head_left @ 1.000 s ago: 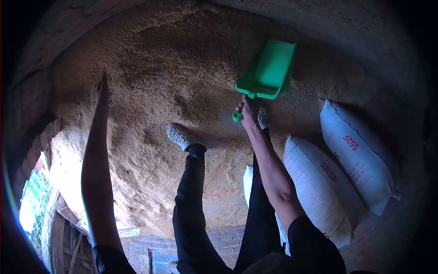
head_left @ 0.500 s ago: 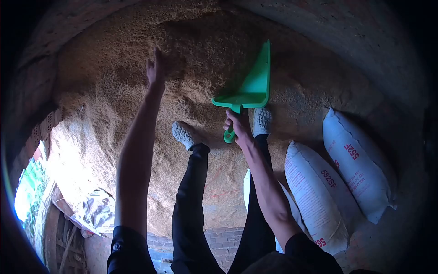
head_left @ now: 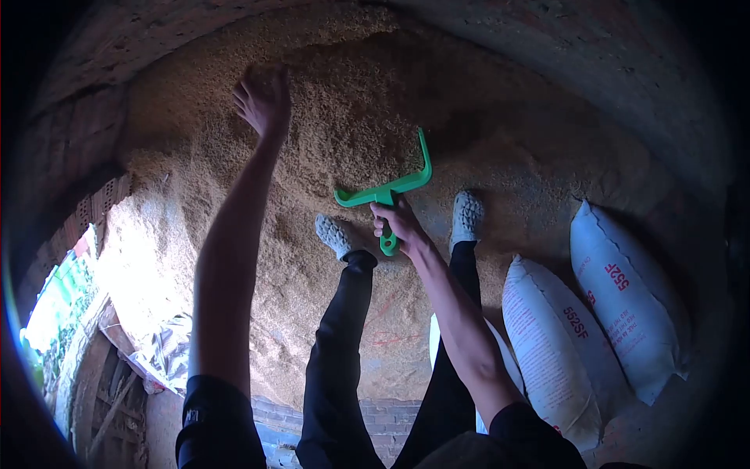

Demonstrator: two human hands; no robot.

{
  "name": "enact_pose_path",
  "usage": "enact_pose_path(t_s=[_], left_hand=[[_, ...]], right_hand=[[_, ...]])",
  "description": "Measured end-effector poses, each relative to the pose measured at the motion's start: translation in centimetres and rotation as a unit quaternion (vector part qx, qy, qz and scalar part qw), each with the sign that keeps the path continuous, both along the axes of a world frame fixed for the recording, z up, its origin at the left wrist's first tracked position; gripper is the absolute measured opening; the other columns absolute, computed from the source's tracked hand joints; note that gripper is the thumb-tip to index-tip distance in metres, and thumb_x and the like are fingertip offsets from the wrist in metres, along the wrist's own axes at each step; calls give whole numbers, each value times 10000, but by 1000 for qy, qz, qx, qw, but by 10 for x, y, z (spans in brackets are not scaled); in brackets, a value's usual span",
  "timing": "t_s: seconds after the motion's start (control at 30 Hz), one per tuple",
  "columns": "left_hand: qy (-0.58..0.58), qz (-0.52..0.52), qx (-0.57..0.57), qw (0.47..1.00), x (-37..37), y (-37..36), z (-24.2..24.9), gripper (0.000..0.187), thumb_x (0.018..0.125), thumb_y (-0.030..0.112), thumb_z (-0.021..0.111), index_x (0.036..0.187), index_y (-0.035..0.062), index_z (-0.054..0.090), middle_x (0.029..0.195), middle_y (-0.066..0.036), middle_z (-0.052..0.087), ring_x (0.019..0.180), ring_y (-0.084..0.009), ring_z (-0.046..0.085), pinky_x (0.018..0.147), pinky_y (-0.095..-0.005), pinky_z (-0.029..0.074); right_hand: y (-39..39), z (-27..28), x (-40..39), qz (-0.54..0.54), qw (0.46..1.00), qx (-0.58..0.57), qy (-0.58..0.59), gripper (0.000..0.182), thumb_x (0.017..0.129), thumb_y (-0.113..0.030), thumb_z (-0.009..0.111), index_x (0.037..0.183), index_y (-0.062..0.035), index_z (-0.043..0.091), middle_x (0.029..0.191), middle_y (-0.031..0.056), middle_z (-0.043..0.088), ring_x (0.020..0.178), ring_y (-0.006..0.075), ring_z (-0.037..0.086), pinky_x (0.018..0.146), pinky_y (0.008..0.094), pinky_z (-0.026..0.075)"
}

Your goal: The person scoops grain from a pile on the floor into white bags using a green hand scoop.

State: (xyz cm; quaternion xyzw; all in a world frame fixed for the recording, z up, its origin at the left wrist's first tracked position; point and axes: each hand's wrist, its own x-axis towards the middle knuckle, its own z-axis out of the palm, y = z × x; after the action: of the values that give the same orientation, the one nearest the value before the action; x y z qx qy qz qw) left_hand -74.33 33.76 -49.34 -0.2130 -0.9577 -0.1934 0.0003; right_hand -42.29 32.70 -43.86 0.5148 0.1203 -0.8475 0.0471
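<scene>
A green dustpan (head_left: 383, 194) sits at the heap of loose brown grain or husks (head_left: 226, 172), its back and right rims showing and its tray covered by the material. My right hand (head_left: 401, 223) is wrapped round its short handle, whose holed end sticks out below the fingers. Farther up and to the left, my left hand (head_left: 264, 107) reaches over the heap with its fingers spread, holding nothing. Some of its fingertips are dim against the dark grain.
Several white printed sacks lie at the right, among them a sack (head_left: 625, 293) marked 552F and a sack (head_left: 551, 344) marked 552SF. My shoes (head_left: 334, 236) stand just below the dustpan. A crumpled sheet (head_left: 168, 348) lies by the bright opening at left.
The dustpan has moved left and slightly down, and its tray has gone from mostly bare to covered with grain. My left hand has shifted slightly up and left, fingers spread.
</scene>
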Motion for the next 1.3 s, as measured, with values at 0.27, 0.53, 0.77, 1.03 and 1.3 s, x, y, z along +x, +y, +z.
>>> enact_pose_path(t_s=[0.27,0.53,0.77,1.03,1.3], left_hand=[[139,-201,10,970,-60,63,-39,824,856,677,407,1332,6,366,1270,-225,450,1176,-344,471,1024,-516,342],[-48,-288,32,956,63,13,8,487,877,432,522,1201,70,498,1195,-126,533,1138,-285,502,938,-499,414],[-212,-372,72,901,96,-25,26,598,846,399,631,1328,87,464,1386,-152,422,1317,-360,355,1095,-483,293],[-251,-334,29,908,156,-51,121,851,851,571,548,1468,79,227,1529,-118,220,1436,-342,38,1157,-509,44],[-157,-86,128,975,161,-124,265,759,891,431,544,1464,48,225,1529,-143,220,1434,-350,77,1148,-493,76]], right_hand=[[8,-20,7,12,1000,10,24,235,876,-44,593,1021,-113,422,730,0,452,549,83,474,460,255,430],[7,-21,4,0,999,-9,38,189,866,-38,592,983,-104,458,730,-4,467,543,74,466,464,235,420],[12,-15,7,-10,997,-23,74,159,873,-29,579,962,-100,467,716,-10,460,554,62,452,472,207,390],[11,26,10,-25,985,-69,158,231,910,-52,545,1081,-140,418,742,-19,443,563,47,403,480,175,354],[39,131,15,69,981,-35,175,296,898,-50,554,1118,-132,374,733,1,452,531,61,415,454,208,358]])
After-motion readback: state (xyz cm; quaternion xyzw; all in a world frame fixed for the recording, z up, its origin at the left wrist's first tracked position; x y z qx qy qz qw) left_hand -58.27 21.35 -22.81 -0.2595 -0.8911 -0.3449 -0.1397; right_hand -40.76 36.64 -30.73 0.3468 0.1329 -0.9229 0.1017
